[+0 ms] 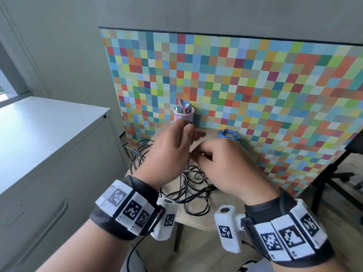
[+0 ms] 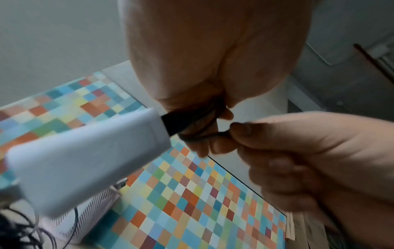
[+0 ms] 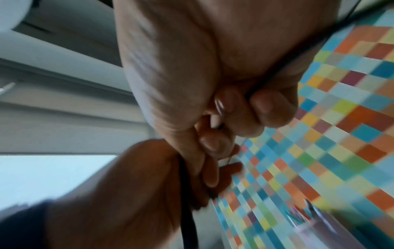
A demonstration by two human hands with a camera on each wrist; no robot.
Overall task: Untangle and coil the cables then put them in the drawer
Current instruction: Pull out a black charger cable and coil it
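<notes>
A tangle of black cables (image 1: 188, 185) lies heaped at the centre of the head view on a small wooden table (image 1: 222, 218), with loops spilling off its left edge. Directly above the heap the two hands meet. The left hand (image 1: 169, 152) has its fingers curled round several turns of black cable; in the left wrist view those turns wrap its fingers (image 2: 204, 133) beside a white adapter block (image 2: 85, 160). The right hand (image 1: 229, 167) pinches a strand of the same cable between thumb and forefinger, touching the left fingertips. Just right of the hands, higher in the frame, a coiled blue cable (image 1: 228, 134) rests on the table. A pink mesh pen cup (image 1: 183, 112) stands above the hands against a multicoloured checkered panel (image 1: 255, 85). A grey cabinet (image 1: 49, 154) fills the left of the frame.
</notes>
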